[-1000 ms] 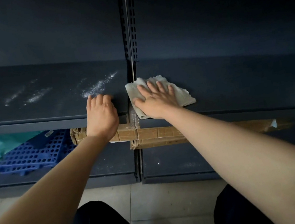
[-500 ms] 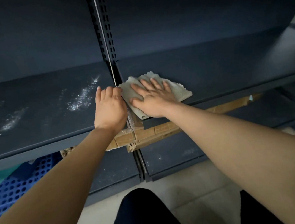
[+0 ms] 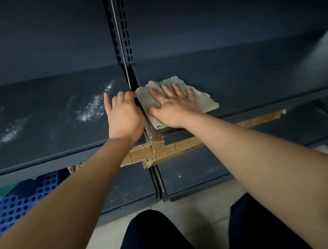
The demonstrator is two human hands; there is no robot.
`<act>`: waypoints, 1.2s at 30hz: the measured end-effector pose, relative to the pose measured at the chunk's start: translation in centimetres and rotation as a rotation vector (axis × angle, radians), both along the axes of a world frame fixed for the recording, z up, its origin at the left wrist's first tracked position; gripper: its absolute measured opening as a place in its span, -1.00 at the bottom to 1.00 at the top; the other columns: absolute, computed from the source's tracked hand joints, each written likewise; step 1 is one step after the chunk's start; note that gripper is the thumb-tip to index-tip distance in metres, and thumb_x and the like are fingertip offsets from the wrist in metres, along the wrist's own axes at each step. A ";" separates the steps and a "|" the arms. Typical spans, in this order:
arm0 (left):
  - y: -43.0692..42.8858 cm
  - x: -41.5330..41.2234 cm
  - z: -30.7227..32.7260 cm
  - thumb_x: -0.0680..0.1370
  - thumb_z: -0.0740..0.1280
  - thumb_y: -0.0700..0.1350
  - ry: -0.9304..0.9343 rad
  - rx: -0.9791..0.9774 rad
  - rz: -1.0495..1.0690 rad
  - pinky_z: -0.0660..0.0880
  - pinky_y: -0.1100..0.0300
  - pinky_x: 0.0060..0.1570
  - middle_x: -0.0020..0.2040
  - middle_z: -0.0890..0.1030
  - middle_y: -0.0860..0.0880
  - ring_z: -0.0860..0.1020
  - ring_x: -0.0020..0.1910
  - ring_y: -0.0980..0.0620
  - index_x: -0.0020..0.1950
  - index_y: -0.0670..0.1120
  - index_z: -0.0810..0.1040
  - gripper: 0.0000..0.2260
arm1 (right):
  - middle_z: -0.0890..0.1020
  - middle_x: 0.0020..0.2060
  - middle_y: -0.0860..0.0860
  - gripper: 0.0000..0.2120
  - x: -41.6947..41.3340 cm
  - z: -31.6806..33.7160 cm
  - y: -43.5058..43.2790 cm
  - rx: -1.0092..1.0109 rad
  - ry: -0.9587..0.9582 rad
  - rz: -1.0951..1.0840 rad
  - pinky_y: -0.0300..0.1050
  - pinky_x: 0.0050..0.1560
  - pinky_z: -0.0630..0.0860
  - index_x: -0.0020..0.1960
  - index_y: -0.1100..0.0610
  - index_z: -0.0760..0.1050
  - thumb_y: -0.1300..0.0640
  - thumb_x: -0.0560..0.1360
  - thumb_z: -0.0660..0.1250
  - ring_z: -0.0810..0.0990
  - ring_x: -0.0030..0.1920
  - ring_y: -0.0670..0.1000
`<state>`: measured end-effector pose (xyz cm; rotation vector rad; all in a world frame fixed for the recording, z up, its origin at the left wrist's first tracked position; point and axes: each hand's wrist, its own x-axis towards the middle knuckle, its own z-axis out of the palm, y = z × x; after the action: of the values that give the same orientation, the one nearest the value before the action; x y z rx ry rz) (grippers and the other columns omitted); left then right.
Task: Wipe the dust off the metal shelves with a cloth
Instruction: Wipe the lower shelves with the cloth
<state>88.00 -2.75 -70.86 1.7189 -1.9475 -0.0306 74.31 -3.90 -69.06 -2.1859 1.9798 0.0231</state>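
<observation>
A pale grey cloth (image 3: pixel 203 102) lies on the right dark metal shelf (image 3: pixel 257 84), at its front left corner beside the slotted upright post (image 3: pixel 123 46). My right hand (image 3: pixel 172 107) presses flat on the cloth with fingers spread. My left hand (image 3: pixel 123 113) rests on the left shelf (image 3: pixel 35 127), next to the gap between the two shelves, its fingers lightly bent and holding nothing. White dust patches (image 3: pixel 92 110) streak the left shelf just left of that hand.
Cardboard (image 3: pixel 162 148) sticks out under the shelves at the joint. A blue perforated crate (image 3: pixel 14 207) and something teal sit on the lower left shelf. The lower right shelf (image 3: pixel 205 166) carries faint dust. Pale floor tiles and my dark trouser legs fill the bottom.
The view has swung, tilting the shelves. My left hand slid right along the left shelf up to the gap beside the cloth. My right hand stays pressed on the cloth.
</observation>
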 end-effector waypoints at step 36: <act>0.2 -1.3 -0.1 0.44 0.02 -0.19 -0.183 -0.017 0.161 -0.04 -0.02 0.46 0.01 0.55 -0.16 0.47 0.09 -0.19 0.15 -0.19 0.50 -0.61 | 0.16 0.51 0.05 -0.54 0.1 -0.3 -9.0 -0.127 -0.069 0.289 0.09 0.46 0.03 0.52 0.03 0.12 0.05 0.63 -0.04 0.08 0.49 0.13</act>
<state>86.73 -2.55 -70.96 1.9201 -1.9225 0.2078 74.36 -12.94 -69.41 -2.4996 1.6560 -0.1389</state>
